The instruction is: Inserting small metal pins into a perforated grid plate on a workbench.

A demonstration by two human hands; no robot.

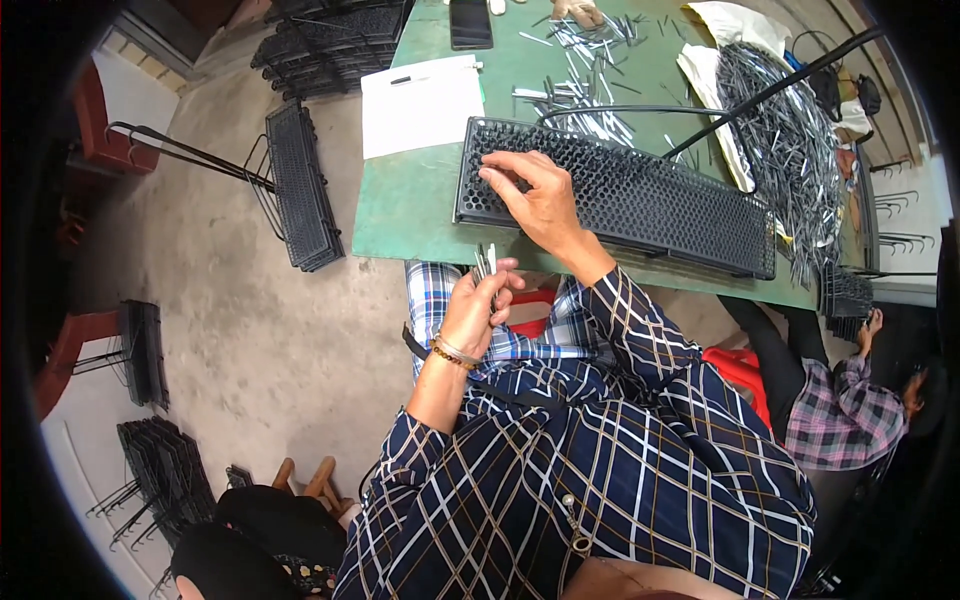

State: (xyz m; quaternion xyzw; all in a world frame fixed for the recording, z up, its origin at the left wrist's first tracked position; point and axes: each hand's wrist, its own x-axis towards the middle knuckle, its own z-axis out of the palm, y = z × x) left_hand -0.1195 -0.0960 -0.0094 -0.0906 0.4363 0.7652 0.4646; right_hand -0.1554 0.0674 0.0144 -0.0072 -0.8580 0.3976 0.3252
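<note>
A long black rack (680,215) with a grid of small holes lies on the green table (400,215), a long black rod rising from it. Over the rack's left end is my right hand (545,200), its thumb and forefinger pinched close above the holes. Whatever is between those fingertips is too small to make out. Below the table's front edge, my left hand (468,315) is closed around a small bunch of thin metal strips (487,260), their ends sticking up. Loose metal strips (595,85) are scattered behind the rack.
A white sack (702,75) holds a big heap of strips at the table's right. Paper (420,115), a pen (401,80) and a phone (471,25) lie at the left. Similar racks (300,190) stand on the floor. A co-worker (850,415) sits right; another person (240,545) is lower left.
</note>
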